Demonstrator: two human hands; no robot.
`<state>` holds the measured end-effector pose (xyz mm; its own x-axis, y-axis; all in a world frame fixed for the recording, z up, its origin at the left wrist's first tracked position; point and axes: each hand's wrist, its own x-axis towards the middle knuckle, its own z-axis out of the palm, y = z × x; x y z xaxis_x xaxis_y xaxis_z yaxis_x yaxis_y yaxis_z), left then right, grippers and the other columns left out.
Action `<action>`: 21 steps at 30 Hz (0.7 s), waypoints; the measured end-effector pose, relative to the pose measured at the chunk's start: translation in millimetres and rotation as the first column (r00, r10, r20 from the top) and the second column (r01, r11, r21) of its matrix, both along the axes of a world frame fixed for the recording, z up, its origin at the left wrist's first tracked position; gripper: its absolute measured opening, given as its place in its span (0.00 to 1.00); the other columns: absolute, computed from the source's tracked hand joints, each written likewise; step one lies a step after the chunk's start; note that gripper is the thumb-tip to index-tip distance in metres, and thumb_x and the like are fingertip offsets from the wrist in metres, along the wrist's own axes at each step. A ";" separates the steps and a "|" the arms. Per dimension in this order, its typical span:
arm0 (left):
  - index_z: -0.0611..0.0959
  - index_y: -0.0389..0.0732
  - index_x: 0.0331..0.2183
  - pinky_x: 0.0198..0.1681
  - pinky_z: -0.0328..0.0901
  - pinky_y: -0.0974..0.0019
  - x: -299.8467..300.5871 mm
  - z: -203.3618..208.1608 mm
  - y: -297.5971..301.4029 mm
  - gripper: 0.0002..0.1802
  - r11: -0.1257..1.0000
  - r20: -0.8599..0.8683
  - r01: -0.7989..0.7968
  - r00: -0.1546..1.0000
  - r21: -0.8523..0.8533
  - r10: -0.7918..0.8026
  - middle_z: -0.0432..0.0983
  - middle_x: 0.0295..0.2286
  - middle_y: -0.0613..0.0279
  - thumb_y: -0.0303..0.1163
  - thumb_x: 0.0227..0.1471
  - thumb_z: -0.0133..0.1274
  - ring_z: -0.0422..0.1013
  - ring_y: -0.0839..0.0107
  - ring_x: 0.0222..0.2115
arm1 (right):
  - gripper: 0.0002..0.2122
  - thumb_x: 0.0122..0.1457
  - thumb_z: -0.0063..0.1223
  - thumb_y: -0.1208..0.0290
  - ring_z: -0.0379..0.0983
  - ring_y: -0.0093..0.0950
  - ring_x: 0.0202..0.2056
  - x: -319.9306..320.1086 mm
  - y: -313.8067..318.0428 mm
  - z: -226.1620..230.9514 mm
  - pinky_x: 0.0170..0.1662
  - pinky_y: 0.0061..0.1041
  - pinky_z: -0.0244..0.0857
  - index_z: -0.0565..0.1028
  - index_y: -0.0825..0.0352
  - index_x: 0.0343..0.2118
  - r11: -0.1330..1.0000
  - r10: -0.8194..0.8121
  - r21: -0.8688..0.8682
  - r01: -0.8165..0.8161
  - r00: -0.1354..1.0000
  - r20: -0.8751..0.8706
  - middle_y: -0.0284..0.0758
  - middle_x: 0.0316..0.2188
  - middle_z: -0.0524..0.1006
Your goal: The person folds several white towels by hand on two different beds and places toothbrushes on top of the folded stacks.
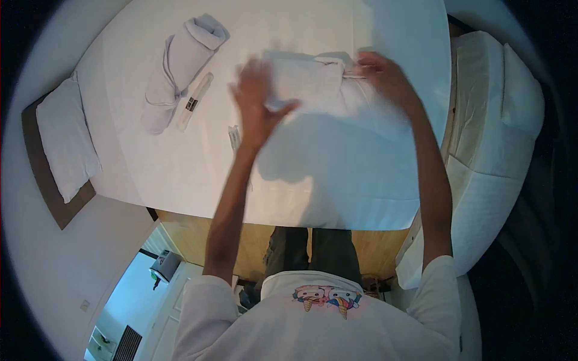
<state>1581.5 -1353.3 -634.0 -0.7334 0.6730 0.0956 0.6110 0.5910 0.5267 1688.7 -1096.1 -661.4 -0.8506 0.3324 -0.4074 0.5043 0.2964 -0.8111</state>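
Note:
A folded white towel [307,81] lies on the white bed sheet before me. My left hand [256,99], blurred by motion, is at the towel's left end with fingers spread and thumb held apart. On the right, my right hand [385,78] has its fingers curled at the towel's folded edge, which runs up to the fingertips. Farther left rests a rolled white towel [186,63]. Beside that roll is a slim clear packet [195,102] with a dark label. A smaller packet [234,138] lies near my left wrist.
The white-sheeted bed [180,174] has a wooden base [192,237] along its near side. At far left a white pillow [67,141] lies by a brown edge. White padded bedding [494,138] stands along the right. A mirror-like opening [132,289] shows at lower left.

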 end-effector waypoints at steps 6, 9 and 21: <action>0.64 0.33 0.45 0.43 0.60 0.66 -16.5 -19.4 -36.9 0.37 0.887 0.715 -0.393 0.690 0.243 0.110 0.65 0.40 0.52 0.37 0.34 0.62 0.63 0.67 0.41 | 0.31 0.44 0.58 0.63 0.54 0.33 0.52 112.4 -3.8 2.7 0.52 0.31 0.53 0.57 0.58 0.52 0.974 -0.209 -0.110 0.197 0.971 -0.117 0.37 0.51 0.59; 0.67 0.32 0.41 0.38 0.63 0.69 -3.3 10.8 -17.8 0.31 0.814 0.804 -0.546 0.567 0.200 0.182 0.70 0.33 0.56 0.35 0.36 0.61 0.67 0.70 0.34 | 0.31 0.42 0.59 0.63 0.59 0.29 0.48 103.1 -39.2 35.3 0.50 0.29 0.56 0.59 0.58 0.51 0.882 -0.444 -0.176 0.437 0.896 0.003 0.37 0.46 0.63; 0.67 0.51 0.48 0.52 0.38 0.43 37.0 -13.5 22.6 0.25 0.987 -0.249 0.000 0.968 -0.159 -0.040 0.57 0.50 0.63 0.51 0.50 0.37 0.49 0.56 0.52 | 0.18 0.54 0.40 0.55 0.60 0.34 0.47 49.9 -73.3 30.2 0.50 0.41 0.47 0.67 0.61 0.44 0.536 0.004 0.813 0.226 0.963 -0.270 0.36 0.44 0.66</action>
<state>1618.6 -1330.8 -647.5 -0.6855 0.7087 0.1669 0.7242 0.6399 0.2572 1738.6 -1169.4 -631.2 -0.8040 0.5190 0.2902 0.4327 0.8454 -0.3131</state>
